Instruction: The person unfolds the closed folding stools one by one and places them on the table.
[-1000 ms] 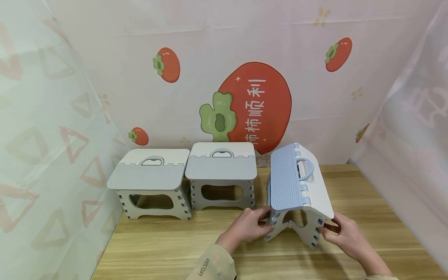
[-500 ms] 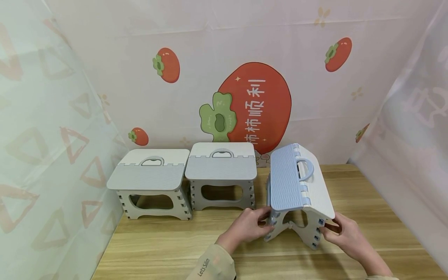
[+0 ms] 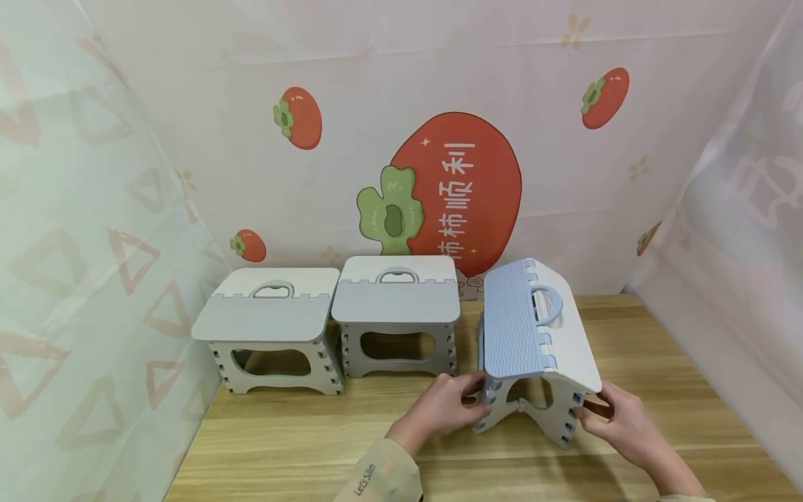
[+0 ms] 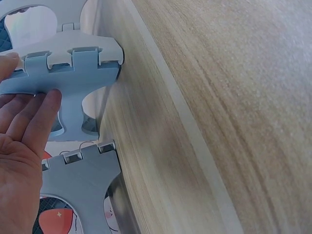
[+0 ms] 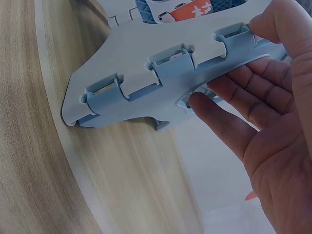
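Note:
A blue-and-white folding stool [image 3: 514, 317] stands partly folded at the right of the table, its two-part top peaked along the hinge under the carrying handle [image 3: 549, 305]. My left hand [image 3: 442, 406] grips the stool's left leg edge, thumb on the near side and fingers behind. On the opposite side my right hand [image 3: 621, 422] holds the right leg edge below the white half of the top. The right wrist view shows the interlocking hinge teeth [image 5: 173, 68] between thumb and fingers. Some fingertips of both hands are hidden behind the legs.
Two grey-and-white folding stools, one at the left [image 3: 263, 317] and one in the middle [image 3: 396, 300], stand unfolded side by side with flat tops. A wooden table [image 3: 295, 446] carries all of them. Printed cloth [image 3: 351, 174] hangs behind and on both sides.
The right half of the blue-and-white stool has shifted slightly to the right with my right hand, spreading it a little wider. My left hand stays where it was.

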`<state>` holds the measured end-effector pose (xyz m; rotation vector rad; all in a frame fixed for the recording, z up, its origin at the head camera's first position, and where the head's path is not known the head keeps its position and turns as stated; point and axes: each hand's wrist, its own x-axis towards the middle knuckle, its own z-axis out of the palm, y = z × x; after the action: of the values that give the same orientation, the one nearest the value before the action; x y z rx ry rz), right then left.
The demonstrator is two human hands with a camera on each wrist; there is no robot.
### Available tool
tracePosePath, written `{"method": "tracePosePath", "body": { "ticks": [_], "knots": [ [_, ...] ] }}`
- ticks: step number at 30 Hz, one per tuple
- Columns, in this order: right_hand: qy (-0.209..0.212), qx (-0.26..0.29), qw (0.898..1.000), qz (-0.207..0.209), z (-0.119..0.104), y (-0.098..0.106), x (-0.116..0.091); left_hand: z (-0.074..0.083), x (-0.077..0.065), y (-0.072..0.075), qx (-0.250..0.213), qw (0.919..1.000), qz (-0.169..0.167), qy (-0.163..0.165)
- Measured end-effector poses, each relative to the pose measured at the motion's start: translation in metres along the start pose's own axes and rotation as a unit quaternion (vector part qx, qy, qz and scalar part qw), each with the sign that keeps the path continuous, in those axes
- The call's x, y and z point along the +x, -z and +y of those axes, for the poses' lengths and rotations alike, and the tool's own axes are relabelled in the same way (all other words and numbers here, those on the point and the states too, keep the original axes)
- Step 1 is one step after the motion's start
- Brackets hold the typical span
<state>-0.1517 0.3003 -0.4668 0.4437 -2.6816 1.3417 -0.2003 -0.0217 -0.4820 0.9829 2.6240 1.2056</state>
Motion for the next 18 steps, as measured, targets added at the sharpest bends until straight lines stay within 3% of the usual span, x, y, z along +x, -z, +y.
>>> {"method": "tracePosePath", "body": {
  "ticks": [18],
  "knots": [
    [0.027, 0.005, 0.999, 0.022, 0.0030, 0.0012, -0.0014, 0.0016, -0.0007, 0.0015, -0.014, 0.9998, -0.004, 0.013]
  ]
}}
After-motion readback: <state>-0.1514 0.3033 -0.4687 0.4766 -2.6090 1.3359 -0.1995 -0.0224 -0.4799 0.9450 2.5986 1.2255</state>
